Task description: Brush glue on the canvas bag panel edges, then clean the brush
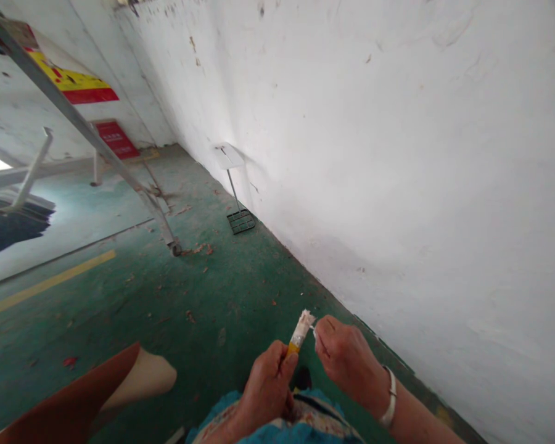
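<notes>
Brown outside and pale inside, a curled sheet point(74, 391) is at the lower left, above the green floor point(203, 333). More to the right, one grey metal leg point(161, 225) stands on this floor, and after it a thin stand point(240, 221) with a white plate point(229, 156). At the middle, the left hand point(269, 377) is closed around the brush point(298, 337), whose whitish bristles point(306, 319) point upward. Just beside these, the right hand point(346, 350) pinches a small white bit point(312, 331). Its wrist wears a pale bracelet point(389, 398). Rightmost is the white wall point(444, 185).
</notes>
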Demonstrator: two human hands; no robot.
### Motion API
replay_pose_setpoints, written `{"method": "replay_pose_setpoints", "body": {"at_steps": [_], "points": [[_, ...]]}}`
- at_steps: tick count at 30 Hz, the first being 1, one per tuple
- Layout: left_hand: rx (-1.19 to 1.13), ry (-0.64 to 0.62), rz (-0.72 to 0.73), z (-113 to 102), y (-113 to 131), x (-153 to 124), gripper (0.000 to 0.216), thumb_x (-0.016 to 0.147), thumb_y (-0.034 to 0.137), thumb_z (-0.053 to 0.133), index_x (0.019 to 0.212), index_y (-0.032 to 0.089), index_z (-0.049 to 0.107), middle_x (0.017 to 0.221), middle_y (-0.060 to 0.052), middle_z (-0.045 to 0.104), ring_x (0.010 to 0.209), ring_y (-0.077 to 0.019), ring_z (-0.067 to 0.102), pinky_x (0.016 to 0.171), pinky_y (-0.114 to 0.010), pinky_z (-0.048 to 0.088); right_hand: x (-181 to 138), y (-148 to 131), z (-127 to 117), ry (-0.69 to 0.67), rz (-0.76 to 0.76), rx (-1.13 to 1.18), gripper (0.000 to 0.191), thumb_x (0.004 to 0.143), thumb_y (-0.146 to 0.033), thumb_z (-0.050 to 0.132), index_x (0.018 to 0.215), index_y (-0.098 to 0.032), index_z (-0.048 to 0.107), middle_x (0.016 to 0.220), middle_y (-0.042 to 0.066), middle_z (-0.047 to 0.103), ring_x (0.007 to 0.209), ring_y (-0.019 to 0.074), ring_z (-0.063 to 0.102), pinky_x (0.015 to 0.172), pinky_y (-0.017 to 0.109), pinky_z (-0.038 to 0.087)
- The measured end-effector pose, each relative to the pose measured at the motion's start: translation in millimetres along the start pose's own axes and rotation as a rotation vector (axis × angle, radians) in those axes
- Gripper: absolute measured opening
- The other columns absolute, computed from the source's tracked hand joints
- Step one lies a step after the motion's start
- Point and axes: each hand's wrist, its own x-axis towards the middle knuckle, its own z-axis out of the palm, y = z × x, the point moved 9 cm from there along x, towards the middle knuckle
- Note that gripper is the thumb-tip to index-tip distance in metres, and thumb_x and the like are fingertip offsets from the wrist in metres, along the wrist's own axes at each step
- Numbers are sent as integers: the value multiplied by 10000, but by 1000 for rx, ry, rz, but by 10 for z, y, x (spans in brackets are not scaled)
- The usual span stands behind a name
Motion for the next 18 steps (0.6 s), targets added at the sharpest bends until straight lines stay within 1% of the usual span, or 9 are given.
{"method": "replay_pose_setpoints", "body": {"at_steps": [2, 4, 6, 8, 9, 11, 14, 18], "points": [[3, -30, -2, 12, 5, -15, 397, 792, 614, 529, 763, 228, 437, 435, 97, 448, 324, -91, 440, 344, -188, 280, 44, 136, 48, 23, 39, -53, 184, 838, -27, 475, 784, -195, 529, 732, 27, 566, 591, 168, 519, 532, 303, 256], [-14, -57, -3, 17, 21, -45, 417, 788, 630, 521, 761, 219, 455, 439, 95, 447, 320, -86, 437, 344, -188, 282, 78, 309, 47, 49, 97, -56, 186, 841, -21, 468, 776, -186, 526, 709, 27, 559, 567, 162, 508, 522, 299, 244], [-66, -66, 4, 13, 53, -75, 459, 787, 670, 484, 782, 212, 471, 458, 94, 450, 320, -90, 457, 338, -189, 300, 83, 455, -30, 85, 153, -53, 175, 875, -55, 450, 773, -183, 511, 704, 28, 547, 577, 162, 509, 530, 293, 248], [-123, -67, 11, 10, 86, -91, 518, 770, 719, 462, 818, 204, 486, 474, 94, 455, 324, -97, 480, 336, -190, 327, 58, 494, -153, 110, 168, -35, 183, 918, -110, 426, 768, -191, 492, 705, 19, 531, 604, 160, 514, 553, 287, 268], [-143, -66, 8, 11, 96, -92, 550, 753, 744, 459, 831, 200, 491, 472, 96, 453, 322, -99, 482, 334, -192, 337, 42, 456, -206, 104, 147, 4, 185, 932, -136, 420, 769, -196, 487, 706, 12, 525, 617, 157, 515, 568, 284, 280], [-158, -64, -7, 17, 103, -81, 602, 718, 784, 462, 837, 195, 498, 456, 99, 442, 314, -102, 478, 326, -194, 346, 10, 296, -272, 62, 68, 130, 184, 942, -163, 416, 777, -202, 486, 714, 0, 523, 635, 147, 514, 593, 280, 298], [-156, -83, -10, 46, 116, -51, 637, 700, 806, 461, 843, 187, 509, 442, 93, 451, 317, -107, 485, 326, -193, 353, -21, 44, -301, 11, -22, 284, 194, 938, -147, 401, 774, -203, 488, 741, 5, 529, 654, 146, 508, 605, 285, 300], [-123, -104, 5, 73, 132, -26, 657, 701, 817, 441, 860, 184, 512, 420, 85, 461, 310, -110, 481, 328, -195, 355, 7, -49, -220, -10, -32, 248, 203, 933, -128, 398, 770, -200, 495, 759, 13, 531, 665, 152, 511, 611, 293, 306]]}}
